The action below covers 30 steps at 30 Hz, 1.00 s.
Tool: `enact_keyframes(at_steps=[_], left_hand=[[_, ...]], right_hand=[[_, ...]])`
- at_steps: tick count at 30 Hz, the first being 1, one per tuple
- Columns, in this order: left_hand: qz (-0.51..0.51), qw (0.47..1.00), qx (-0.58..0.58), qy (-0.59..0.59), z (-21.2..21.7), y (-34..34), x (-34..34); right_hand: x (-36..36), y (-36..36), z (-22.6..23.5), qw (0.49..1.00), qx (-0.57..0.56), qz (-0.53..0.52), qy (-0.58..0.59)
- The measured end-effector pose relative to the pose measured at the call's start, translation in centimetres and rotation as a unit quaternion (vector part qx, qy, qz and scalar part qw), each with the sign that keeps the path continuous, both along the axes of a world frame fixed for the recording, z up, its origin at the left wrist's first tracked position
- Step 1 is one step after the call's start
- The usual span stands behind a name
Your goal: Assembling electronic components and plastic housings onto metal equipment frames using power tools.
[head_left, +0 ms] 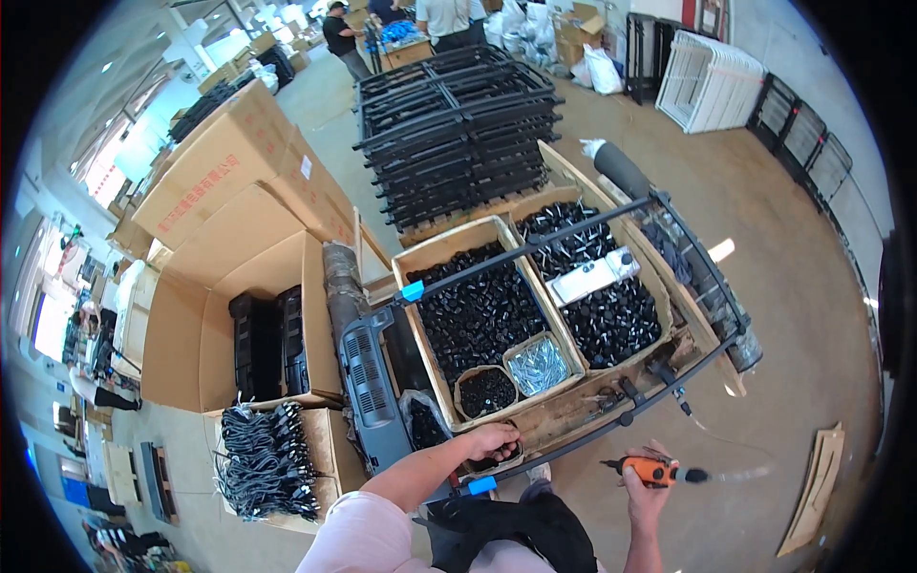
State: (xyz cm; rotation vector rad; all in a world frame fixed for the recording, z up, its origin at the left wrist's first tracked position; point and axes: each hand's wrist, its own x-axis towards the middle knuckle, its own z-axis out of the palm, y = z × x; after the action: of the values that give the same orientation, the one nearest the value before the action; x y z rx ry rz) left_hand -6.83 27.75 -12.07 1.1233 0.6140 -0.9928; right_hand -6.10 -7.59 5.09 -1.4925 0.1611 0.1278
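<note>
Left hand (492, 441) had its fingers curled down into a small round tub (497, 460) of black bits at the near edge of the wooden tray (559, 415), though what they pinched was hidden. Right hand (648, 492) was wrapped tight around an orange power screwdriver (654, 470), well off to the right over the bare floor. The tray's two big wooden boxes (425, 256) were heaped with glossy black plastic caps, plus a tub of shiny metal screws (538, 365) and a long black metal bar (535, 250) lying across the top.

Bright daylight from left windows, soft shadows, strong fisheye bending, dark vignetted corners
</note>
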Motion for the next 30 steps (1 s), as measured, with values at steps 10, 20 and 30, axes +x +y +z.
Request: enact_keyframes(at_steps=[10,20,30], left_hand=[[0.028,0.997,0.048,-0.062,3.3,2.4,-2.0],[0.568,0.804,-0.085,-0.151,13.6,0.2,-8.2],[0.739,0.623,-0.181,-0.183,16.2,-2.1,-12.1]], right_hand=[[5.8,3.6,12.0,0.913,-0.053,0.219,-0.34],[7.7,12.2,7.3,0.908,0.103,0.36,-0.187],[2.8,22.5,7.7,0.813,0.135,0.535,-0.188]])
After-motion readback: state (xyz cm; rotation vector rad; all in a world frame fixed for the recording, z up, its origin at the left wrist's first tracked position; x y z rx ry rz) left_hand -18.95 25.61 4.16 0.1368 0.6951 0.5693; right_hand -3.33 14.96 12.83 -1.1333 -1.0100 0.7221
